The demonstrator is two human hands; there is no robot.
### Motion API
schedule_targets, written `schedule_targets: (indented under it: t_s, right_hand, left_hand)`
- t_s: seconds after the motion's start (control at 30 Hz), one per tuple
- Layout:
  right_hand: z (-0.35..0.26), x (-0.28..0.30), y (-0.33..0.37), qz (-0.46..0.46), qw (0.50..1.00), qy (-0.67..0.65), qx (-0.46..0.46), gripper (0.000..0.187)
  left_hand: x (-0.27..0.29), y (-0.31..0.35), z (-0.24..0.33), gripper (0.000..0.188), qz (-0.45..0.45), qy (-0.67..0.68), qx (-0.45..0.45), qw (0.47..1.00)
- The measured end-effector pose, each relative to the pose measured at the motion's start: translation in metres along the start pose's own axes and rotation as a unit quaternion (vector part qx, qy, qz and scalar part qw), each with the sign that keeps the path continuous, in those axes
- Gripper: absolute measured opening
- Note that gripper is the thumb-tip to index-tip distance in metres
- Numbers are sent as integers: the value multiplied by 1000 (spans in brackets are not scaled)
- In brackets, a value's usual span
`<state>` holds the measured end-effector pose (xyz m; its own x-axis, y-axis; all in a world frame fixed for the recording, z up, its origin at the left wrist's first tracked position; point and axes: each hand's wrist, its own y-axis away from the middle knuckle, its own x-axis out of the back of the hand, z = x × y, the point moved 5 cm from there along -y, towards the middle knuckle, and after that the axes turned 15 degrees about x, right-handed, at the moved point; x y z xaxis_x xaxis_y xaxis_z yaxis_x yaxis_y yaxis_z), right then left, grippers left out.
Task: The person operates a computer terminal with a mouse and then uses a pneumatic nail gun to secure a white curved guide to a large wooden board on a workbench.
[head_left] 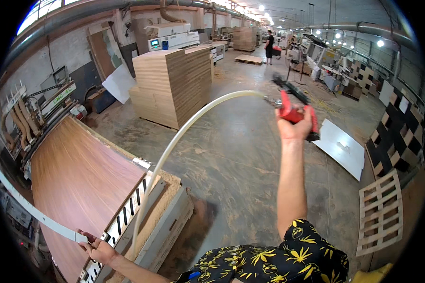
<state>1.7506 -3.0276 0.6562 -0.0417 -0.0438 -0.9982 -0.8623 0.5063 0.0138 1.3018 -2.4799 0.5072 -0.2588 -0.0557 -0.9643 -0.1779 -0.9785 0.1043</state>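
Observation:
My right hand (295, 120) is raised ahead, fingers wrapped round a red and black air-powered nail or stapling gun (311, 123); its exact kind is blurred. A pale, translucent air hose (193, 121) joins the gun at a metal fitting and arcs down to the left, past the machine bed's edge. At the lower left, my left hand (100, 250) has its fingers closed at the end of a long, thin pale strip (42, 218). Under the strip lies a large wood-grain panel (85, 174) on the machine bed.
A tall stack of boards (174, 85) stands ahead, left of centre. A slotted edge plate (127, 210) borders the panel. To the right lie a white sheet (342, 147) and a slatted wooden frame (380, 212). A person (269, 47) stands far off by a low pallet (249, 59).

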Motion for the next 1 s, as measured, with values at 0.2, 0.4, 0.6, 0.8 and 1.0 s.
schedule_targets:
  t_s: [0.2, 0.4, 0.6, 0.8, 1.0]
  right_hand:
    - [28, 16, -168, -53, 995, 61, 60, 29]
    - [192, 43, -338, -225, 954, 6, -200, 32]
    - [432, 43, -236, -351, 712, -14, -607, 28]
    - [551, 57, -95, -359, 588, 86, -720, 32]
    - [614, 93, 29, -342, 422, 148, -827, 39]
  left_hand:
    - [-6, -34, -46, 29, -37, -410, -183, 893]
    - [-67, 20, -149, 27, -92, 29, -147, 985]
    - [-76, 79, -191, 23, 28, 7, -299, 954]
    - [-36, 97, -220, 17, 62, -8, -433, 899]
    - [3, 129, -281, 18, 179, 46, -547, 816]
